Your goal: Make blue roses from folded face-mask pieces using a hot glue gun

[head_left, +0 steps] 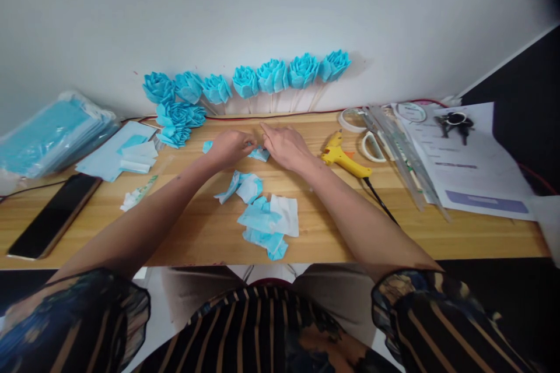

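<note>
Near the back of the wooden table, my left hand [231,147] is closed, its thumb and fingertips pinched together; what they hold, if anything, is too small to make out. Facing it, my right hand [285,144] has its index finger stretched out and the other fingers bent round the edge of a blue fabric petal [259,155]. Another small blue piece [207,146] lies beside my left wrist. Between my forearms are loose blue-and-white petals [249,187] and overlapping cut pieces [261,217], some curled. Several blue fabric roses [303,71] on thin sticks lean on the wall.
At right are a yellow glue gun [339,155], tape rolls [352,120], scissors [373,147], clear glue sticks [396,157], and keys [455,122] on paper [470,157]. More roses [177,119], bagged blue sheets [56,131], cut sheets [102,154] and a phone [55,215] lie left.
</note>
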`<state>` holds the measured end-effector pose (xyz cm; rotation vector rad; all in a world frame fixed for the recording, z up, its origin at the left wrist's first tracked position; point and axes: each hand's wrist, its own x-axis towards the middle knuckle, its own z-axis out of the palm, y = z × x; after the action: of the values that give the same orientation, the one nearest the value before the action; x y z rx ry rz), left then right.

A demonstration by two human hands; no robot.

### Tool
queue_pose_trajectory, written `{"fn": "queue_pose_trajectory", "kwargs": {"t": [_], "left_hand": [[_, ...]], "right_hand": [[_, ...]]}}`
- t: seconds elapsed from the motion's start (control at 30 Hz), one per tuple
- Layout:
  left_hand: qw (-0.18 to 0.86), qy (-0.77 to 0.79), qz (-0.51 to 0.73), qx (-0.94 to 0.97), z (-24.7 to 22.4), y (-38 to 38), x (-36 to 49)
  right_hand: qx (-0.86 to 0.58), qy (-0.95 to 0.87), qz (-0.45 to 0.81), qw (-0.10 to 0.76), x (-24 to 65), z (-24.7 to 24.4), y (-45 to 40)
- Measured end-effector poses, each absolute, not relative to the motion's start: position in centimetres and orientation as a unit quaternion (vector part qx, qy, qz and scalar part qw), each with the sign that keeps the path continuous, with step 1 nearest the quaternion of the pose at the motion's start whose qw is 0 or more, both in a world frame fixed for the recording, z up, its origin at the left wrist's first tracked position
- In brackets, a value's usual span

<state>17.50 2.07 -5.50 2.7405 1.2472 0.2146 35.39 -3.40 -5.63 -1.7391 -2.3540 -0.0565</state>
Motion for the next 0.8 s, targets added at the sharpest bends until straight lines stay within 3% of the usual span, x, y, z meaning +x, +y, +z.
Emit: {"fn": "queue_pose_trajectory", "kwargs": {"t": [0.57,0.8], "left_hand": [[0.018,0.385,0.021,0.922,-5.3,2.1,19.7],[0.046,0.387,0.054,0.919,-5.5,2.0,18.9]], "right_hand": [[-0.595,-0.795,-0.007,0.116,35.5,-5.5,-3.4],[-0.599,-0.793,-0.002,0.108,35.4,-5.6,-3.4]]}}
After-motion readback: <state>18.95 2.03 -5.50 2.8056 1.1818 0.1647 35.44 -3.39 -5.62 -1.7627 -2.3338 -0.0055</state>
